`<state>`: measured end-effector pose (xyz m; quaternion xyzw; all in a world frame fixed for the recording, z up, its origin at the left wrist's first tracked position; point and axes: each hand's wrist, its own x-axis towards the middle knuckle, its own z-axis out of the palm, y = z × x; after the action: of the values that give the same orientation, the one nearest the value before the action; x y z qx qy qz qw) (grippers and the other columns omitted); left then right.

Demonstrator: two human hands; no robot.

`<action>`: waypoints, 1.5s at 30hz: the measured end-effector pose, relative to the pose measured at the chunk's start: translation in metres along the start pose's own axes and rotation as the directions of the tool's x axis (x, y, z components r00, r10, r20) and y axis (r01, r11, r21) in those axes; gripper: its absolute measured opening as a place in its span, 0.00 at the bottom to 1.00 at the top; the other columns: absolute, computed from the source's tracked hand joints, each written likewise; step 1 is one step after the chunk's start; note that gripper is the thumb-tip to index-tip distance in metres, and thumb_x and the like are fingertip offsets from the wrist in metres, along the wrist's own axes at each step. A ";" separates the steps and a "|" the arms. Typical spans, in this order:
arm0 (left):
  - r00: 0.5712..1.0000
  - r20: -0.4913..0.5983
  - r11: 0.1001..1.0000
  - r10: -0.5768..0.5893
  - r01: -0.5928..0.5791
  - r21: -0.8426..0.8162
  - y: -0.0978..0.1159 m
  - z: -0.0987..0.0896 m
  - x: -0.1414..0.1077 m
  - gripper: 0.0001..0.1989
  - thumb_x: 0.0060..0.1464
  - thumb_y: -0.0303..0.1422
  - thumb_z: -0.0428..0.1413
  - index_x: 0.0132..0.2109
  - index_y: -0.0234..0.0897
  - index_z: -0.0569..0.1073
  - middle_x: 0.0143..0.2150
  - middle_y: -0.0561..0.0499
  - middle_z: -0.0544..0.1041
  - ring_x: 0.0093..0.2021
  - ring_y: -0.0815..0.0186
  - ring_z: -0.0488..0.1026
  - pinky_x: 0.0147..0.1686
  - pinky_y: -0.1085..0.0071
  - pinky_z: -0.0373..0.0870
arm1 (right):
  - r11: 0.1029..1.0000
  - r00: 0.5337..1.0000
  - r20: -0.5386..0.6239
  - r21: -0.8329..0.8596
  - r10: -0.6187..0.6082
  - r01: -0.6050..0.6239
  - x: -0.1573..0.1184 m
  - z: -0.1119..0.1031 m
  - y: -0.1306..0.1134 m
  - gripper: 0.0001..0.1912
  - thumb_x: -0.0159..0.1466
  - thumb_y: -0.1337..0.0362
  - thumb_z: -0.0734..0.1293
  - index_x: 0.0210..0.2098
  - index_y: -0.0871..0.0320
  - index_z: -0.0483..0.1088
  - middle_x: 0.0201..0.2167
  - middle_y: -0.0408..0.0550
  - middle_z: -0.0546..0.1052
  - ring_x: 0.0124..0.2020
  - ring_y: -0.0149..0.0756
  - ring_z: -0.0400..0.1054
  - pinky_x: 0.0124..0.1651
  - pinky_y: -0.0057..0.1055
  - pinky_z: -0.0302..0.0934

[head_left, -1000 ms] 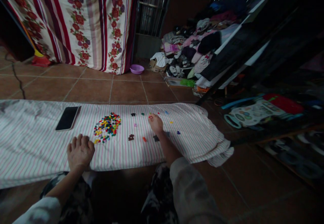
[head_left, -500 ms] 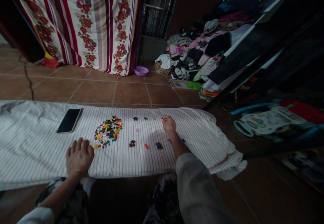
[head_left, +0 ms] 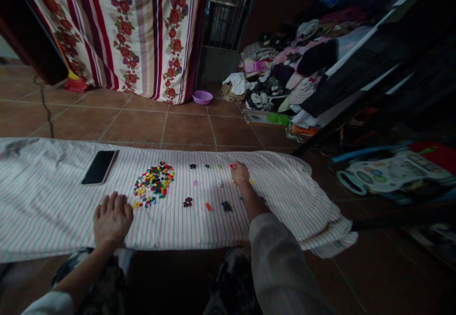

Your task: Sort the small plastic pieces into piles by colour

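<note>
One dark phone lies on the striped cloth, farthest left. Nearer the person, the left hand rests palm down, open, fingers extended. Just beyond it to the right spreads a heap of small multicoloured pieces. Next, set apart, come brown pieces, a black group, an orange piece and a dark grey group. Farther right, the right hand has its fingertips drawn together at a red piece; whether they grip it cannot be told.
</note>
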<state>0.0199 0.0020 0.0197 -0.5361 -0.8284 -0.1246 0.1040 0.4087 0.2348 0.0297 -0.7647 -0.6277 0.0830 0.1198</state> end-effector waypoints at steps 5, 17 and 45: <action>1.000 0.007 1.000 -0.001 0.001 0.004 0.000 -0.001 0.001 0.22 0.59 0.36 0.41 0.52 0.31 0.72 0.60 0.38 0.69 0.63 0.48 0.60 0.60 0.52 0.56 | 0.999 0.997 0.064 -0.021 0.045 -0.044 -0.002 -0.005 -0.002 0.14 0.66 0.68 0.60 0.48 0.58 0.74 0.43 0.53 0.79 0.44 0.36 0.73 0.43 0.26 0.61; 1.000 0.013 1.000 -0.009 0.009 0.000 -0.003 0.004 0.000 0.21 0.59 0.36 0.43 0.53 0.32 0.71 0.61 0.38 0.68 0.65 0.48 0.58 0.62 0.52 0.53 | 0.979 0.979 -0.013 0.004 -0.205 0.205 -0.026 -0.010 -0.052 0.17 0.65 0.71 0.59 0.49 0.59 0.74 0.45 0.53 0.77 0.45 0.38 0.71 0.47 0.29 0.60; 1.000 -0.015 0.996 -0.006 0.004 -0.094 -0.004 0.000 -0.001 0.20 0.59 0.34 0.43 0.52 0.31 0.71 0.61 0.36 0.68 0.65 0.46 0.57 0.61 0.49 0.53 | 0.760 0.709 0.274 0.209 -0.649 0.615 -0.159 0.044 -0.178 0.11 0.65 0.69 0.62 0.43 0.56 0.74 0.45 0.50 0.76 0.48 0.35 0.69 0.50 0.29 0.60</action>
<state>0.0167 -0.0005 0.0187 -0.5374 -0.8222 -0.1676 0.0846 0.1978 0.1150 0.0353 -0.4709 -0.8571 0.1956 0.0732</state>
